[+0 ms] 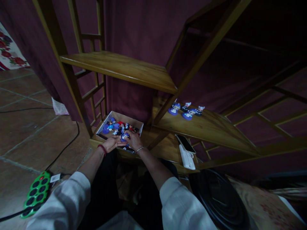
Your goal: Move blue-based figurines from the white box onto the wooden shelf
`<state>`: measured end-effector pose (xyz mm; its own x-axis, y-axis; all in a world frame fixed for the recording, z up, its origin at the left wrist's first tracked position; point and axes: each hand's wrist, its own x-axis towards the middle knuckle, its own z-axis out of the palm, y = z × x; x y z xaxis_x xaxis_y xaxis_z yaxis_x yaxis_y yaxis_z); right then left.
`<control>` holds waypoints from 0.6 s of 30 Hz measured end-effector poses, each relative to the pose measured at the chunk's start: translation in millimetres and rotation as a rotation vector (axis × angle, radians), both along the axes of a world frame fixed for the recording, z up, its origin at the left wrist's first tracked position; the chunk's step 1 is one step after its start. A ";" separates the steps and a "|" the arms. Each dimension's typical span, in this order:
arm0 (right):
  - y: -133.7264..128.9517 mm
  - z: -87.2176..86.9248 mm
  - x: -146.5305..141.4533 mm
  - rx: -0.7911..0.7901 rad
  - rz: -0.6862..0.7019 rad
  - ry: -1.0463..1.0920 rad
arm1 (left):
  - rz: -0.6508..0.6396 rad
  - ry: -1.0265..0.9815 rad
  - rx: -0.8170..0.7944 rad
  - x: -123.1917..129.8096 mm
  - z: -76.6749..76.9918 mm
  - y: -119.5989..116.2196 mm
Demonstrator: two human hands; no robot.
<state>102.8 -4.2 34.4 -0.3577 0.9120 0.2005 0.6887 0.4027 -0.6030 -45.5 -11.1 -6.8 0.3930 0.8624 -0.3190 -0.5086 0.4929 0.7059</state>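
At the far left, a cloth with red flowers (11,52) is seen above the tiled floor (24,134). On this floor lies a green power strip (36,193) with a black cable (63,150), and a white item (59,107) rests near the dark red curtain (134,32).

Next to the right stands the wooden shelf unit (117,65). On its lowest board is an open shallow box (128,119), in which many small figures (110,126), mostly blue, purple, red and black, lie mixed together.

The left hand (112,143), with a red bead bracelet (103,149) on the wrist, is at the near edge of the box. Its fingers are stretched out toward the right, under a purple-and-white figure (124,137); I cannot tell if they also grip it. This figure is over the near part of the box, between the two hands. The right hand (133,140), wearing a thin bracelet (139,149), closes its fingers on the figure from the right side.

Farther right, a higher board (216,131) carries a group of figures: two with purple bases (189,114) in front and darker ones (200,110) behind. Below, a phone (185,143) lies partly over a white object (187,158). At the lower right is a black rounded object (218,198), beside a patterned cloth (254,201).
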 end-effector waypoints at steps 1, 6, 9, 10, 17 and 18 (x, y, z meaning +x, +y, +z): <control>0.4 1.0 -0.4 0.004 0.012 -0.014 | 0.004 -0.005 -0.001 0.0 0.6 -0.3; 3.2 2.0 -1.3 0.022 0.050 -0.076 | 0.043 -0.042 -0.029 2.0 2.8 -1.0; 4.1 2.8 0.4 0.025 0.058 -0.112 | 0.071 -0.052 -0.063 5.3 4.5 -1.2; 4.0 3.5 1.4 0.022 0.059 -0.118 | 0.077 -0.056 -0.074 6.6 5.1 -1.1; 0.0 11.3 8.7 -0.006 0.045 -0.171 | 0.026 -0.036 -0.101 15.4 9.9 1.4; -0.1 12.0 9.1 -0.007 0.048 -0.190 | 0.023 -0.028 -0.102 16.3 10.4 1.5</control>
<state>111.9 -4.3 46.4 -0.4316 0.8942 0.1190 0.7706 0.4341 -0.4666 -29.2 -9.7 3.6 0.3836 0.8350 -0.3944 -0.5396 0.5493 0.6381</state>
